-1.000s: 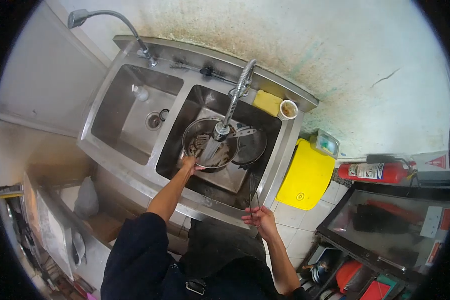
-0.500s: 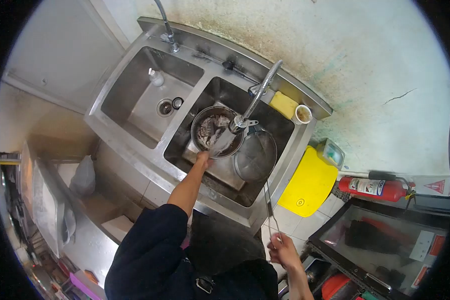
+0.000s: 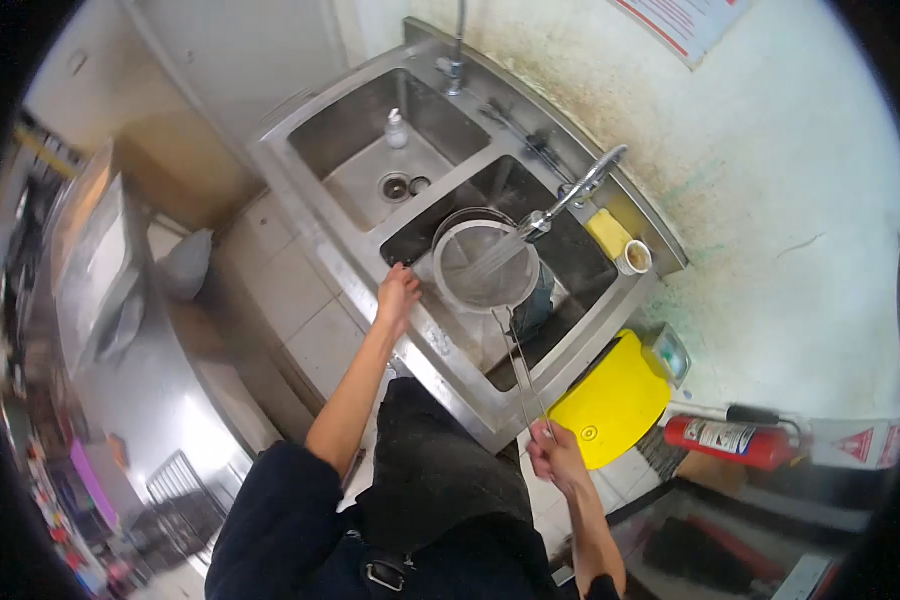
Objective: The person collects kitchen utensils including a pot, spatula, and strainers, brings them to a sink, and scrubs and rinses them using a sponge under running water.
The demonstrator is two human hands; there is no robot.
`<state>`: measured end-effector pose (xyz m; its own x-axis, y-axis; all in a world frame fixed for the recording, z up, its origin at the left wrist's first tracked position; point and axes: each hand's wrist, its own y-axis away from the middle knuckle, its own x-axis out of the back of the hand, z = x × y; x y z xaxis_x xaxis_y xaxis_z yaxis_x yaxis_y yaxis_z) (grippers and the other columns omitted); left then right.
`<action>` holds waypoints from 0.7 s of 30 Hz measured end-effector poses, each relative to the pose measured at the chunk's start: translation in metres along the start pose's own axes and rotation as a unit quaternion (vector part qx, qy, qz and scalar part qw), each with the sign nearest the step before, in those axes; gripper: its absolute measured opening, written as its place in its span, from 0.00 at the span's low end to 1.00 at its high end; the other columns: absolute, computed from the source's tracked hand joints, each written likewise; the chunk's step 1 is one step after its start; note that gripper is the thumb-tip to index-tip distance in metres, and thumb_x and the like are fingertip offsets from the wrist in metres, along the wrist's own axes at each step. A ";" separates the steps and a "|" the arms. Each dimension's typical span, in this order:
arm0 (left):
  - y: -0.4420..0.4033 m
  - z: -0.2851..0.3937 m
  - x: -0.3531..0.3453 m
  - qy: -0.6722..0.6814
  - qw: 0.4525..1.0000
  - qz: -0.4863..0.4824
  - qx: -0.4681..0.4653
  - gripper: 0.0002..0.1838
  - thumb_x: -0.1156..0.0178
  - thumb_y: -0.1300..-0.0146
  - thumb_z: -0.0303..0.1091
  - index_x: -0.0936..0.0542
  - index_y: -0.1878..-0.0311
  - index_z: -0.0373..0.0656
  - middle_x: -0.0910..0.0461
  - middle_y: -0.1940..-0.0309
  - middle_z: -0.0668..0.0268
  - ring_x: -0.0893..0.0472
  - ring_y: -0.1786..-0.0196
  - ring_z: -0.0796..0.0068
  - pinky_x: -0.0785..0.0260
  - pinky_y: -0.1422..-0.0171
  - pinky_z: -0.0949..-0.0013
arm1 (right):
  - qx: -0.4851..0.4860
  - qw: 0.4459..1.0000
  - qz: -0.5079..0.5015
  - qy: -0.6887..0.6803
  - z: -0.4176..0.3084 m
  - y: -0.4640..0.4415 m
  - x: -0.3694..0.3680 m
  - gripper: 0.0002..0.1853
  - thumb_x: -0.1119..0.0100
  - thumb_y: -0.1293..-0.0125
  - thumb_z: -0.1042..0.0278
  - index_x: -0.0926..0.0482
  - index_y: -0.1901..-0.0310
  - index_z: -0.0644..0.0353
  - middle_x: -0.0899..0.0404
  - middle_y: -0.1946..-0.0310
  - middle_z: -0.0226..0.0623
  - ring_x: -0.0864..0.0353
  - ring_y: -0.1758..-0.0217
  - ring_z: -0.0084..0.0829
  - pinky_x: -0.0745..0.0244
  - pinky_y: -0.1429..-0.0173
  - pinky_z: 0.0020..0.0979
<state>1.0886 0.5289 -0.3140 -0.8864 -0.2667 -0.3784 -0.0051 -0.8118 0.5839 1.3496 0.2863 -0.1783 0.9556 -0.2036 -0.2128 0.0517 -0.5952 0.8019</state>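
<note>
My right hand (image 3: 558,452) is closed around the long wire handle of a round mesh strainer (image 3: 470,285). The strainer is in the right sink basin (image 3: 580,250), over a round metal pan (image 3: 448,232) whose rim shows behind it. Water from the spray faucet (image 3: 538,224) runs onto the mesh. My left hand (image 3: 398,296) is at the front rim of the sink, left of the strainer, fingers partly bent and nothing visible in them. Whether it touches the rim is hard to tell.
A soap bottle (image 3: 396,130) stands in the left basin. A yellow sponge (image 3: 608,234) and a white cup (image 3: 634,258) are on the back ledge. Right of the sink are a yellow lid (image 3: 615,405) and a fire extinguisher (image 3: 725,440). A steel counter (image 3: 160,370) is at left.
The strainer has come from the basin's right side to over the pan, under the running water. My left hand has left the pan's edge and moved to the front rim. The camera view has turned.
</note>
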 end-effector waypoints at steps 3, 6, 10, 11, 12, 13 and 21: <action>0.101 0.016 0.023 0.031 0.994 -0.066 -0.076 0.31 0.56 0.34 0.39 0.50 0.31 0.40 0.42 0.34 0.55 0.38 0.34 0.61 0.47 0.32 0.58 | 0.033 0.999 -0.020 0.000 0.043 -0.072 0.013 0.06 0.51 0.32 0.64 0.32 0.64 0.54 0.35 0.83 0.26 0.44 0.89 0.15 0.52 0.88 0.21; 0.187 -0.013 0.073 0.033 0.992 0.006 -0.119 0.24 0.54 0.35 0.36 0.38 0.37 0.39 0.31 0.42 0.58 0.30 0.41 0.67 0.38 0.39 0.62 | 0.042 0.991 -0.125 -0.011 0.071 -0.129 0.027 0.11 0.48 0.33 0.60 0.32 0.57 0.56 0.29 0.78 0.32 0.33 0.83 0.22 0.40 0.84 0.26; 0.327 -0.098 0.164 0.078 0.964 0.213 -0.138 0.20 0.50 0.34 0.42 0.23 0.76 0.37 0.19 0.65 0.57 0.22 0.57 0.68 0.32 0.48 0.65 | 0.113 0.948 -0.043 0.294 0.072 -0.171 0.043 0.12 0.46 0.36 0.58 0.27 0.59 0.58 0.27 0.80 0.34 0.30 0.84 0.25 0.33 0.84 0.29; 0.364 -0.134 0.189 0.103 0.946 0.273 -0.143 0.24 0.48 0.35 0.46 0.26 0.83 0.39 0.20 0.70 0.57 0.21 0.61 0.68 0.30 0.56 0.68 | 0.208 0.824 -0.056 0.523 0.059 -0.161 0.048 0.14 0.51 0.35 0.60 0.26 0.55 0.60 0.25 0.67 0.42 0.30 0.64 0.37 0.35 0.62 0.36; 0.401 -0.156 0.202 0.106 0.921 0.342 -0.152 0.24 0.46 0.36 0.49 0.24 0.80 0.38 0.20 0.74 0.58 0.20 0.67 0.70 0.29 0.63 0.70 | 0.310 0.640 -0.018 0.703 0.046 -0.152 0.051 0.17 0.57 0.34 0.62 0.25 0.51 0.62 0.24 0.55 0.49 0.31 0.45 0.49 0.37 0.41 0.43; 0.442 -0.185 0.218 0.068 0.898 0.425 -0.097 0.24 0.45 0.37 0.50 0.22 0.77 0.36 0.20 0.75 0.59 0.20 0.71 0.72 0.27 0.65 0.71 | 0.324 0.612 0.078 0.717 0.053 -0.135 0.045 0.18 0.55 0.34 0.59 0.26 0.51 0.62 0.24 0.54 0.50 0.28 0.48 0.49 0.34 0.45 0.45; 0.622 -0.353 0.306 0.090 0.769 0.629 -0.067 0.19 0.40 0.46 0.32 0.27 0.54 0.28 0.21 0.68 0.51 0.20 0.62 0.64 0.27 0.53 0.65 | 0.126 0.827 -0.344 0.427 0.124 -0.015 -0.118 0.16 0.49 0.34 0.61 0.31 0.48 0.59 0.23 0.68 0.36 0.24 0.71 0.25 0.25 0.69 0.25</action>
<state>0.9777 -0.2407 -0.3198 -0.0731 -0.9428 0.3253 0.8627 0.1038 0.4949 1.2001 0.2228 -0.2349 0.5874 0.8092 -0.0126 0.7090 -0.5070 0.4902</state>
